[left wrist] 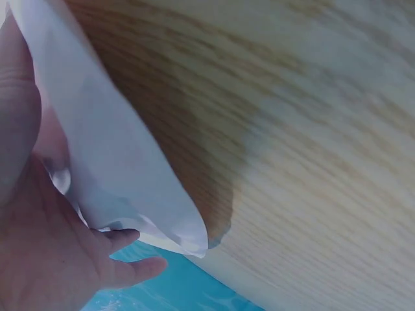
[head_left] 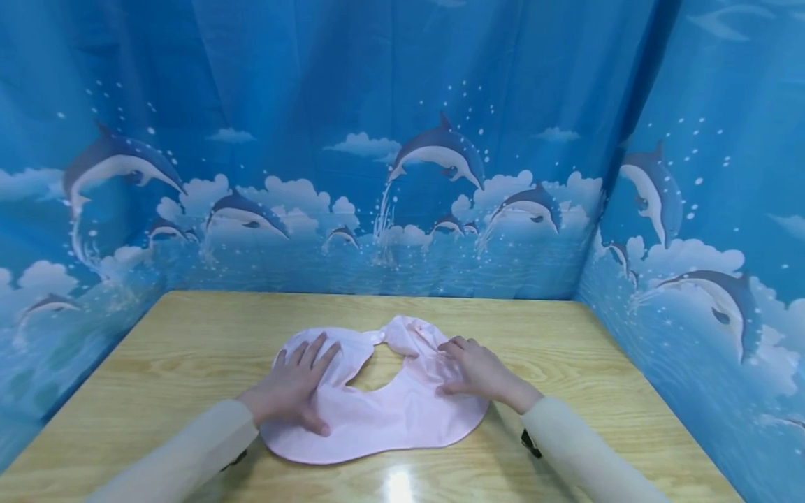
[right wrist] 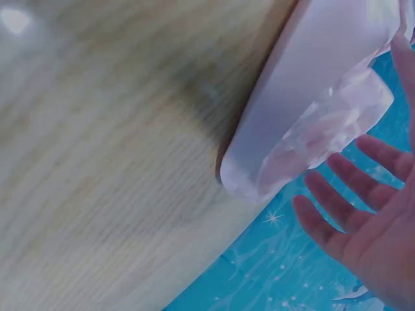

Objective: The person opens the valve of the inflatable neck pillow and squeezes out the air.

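A pale pink cloth bib lies on the table, its neck opening towards the far side and a small fastening at the top joining the two ends. My left hand rests on its left lobe with the fingers spread. Over the right lobe is my right hand, its fingertips at the bunched, wrinkled cloth. In the right wrist view the right fingers are extended beside the bib. The left wrist view has the left hand along the bib's edge, fingers loosely out; part of that hand is cut off.
The wood-grain table extends around the bib on all sides. A blue curtain printed with dolphins and clouds stands behind the table and along its sides. Light glares off the table's near side.
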The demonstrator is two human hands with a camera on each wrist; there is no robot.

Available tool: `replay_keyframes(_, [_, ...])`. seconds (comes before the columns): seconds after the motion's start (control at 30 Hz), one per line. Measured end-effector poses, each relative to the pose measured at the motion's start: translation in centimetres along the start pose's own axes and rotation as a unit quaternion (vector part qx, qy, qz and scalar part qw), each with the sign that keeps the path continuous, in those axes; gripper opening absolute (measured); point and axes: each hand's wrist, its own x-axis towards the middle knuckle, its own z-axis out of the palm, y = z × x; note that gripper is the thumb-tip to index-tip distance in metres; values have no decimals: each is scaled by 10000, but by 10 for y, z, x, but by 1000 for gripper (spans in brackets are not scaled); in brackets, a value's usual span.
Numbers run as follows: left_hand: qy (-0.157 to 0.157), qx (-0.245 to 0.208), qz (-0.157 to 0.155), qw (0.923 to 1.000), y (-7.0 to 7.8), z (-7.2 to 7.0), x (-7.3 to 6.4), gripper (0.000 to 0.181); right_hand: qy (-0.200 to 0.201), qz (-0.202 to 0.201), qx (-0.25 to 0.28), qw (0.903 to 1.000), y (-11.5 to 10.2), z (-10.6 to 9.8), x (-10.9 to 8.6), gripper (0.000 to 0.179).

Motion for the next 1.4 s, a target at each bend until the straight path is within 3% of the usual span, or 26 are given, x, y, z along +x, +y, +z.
replay_keyframes(0.17, [5,-23,1,10000,0,1,0,136,131,32,342,9993,8,1,12,64])
replay_keyframes(0.47, [90,-3,53,9999,-2,1,0,136,-299,-12,1721,9846,17,8,29,49])
replay_keyframes(0.63, [134,15,98,9999,-2,2,0,136,-281,217,1875,9816,17,9,31,43])
replay_keyframes(1.03, [188,-25,109,9998,-4,4,0,136,115,88,2129,9770,18,5,31,30])
replay_keyframes(1.17, [226,-28,161,9996,-5,3,0,135,317,149,2388,9704,20,-2,28,24])
replay_keyframes(1.4, [234,-22,197,9995,-5,4,0,135,438,439,2330,9705,27,-9,24,28])
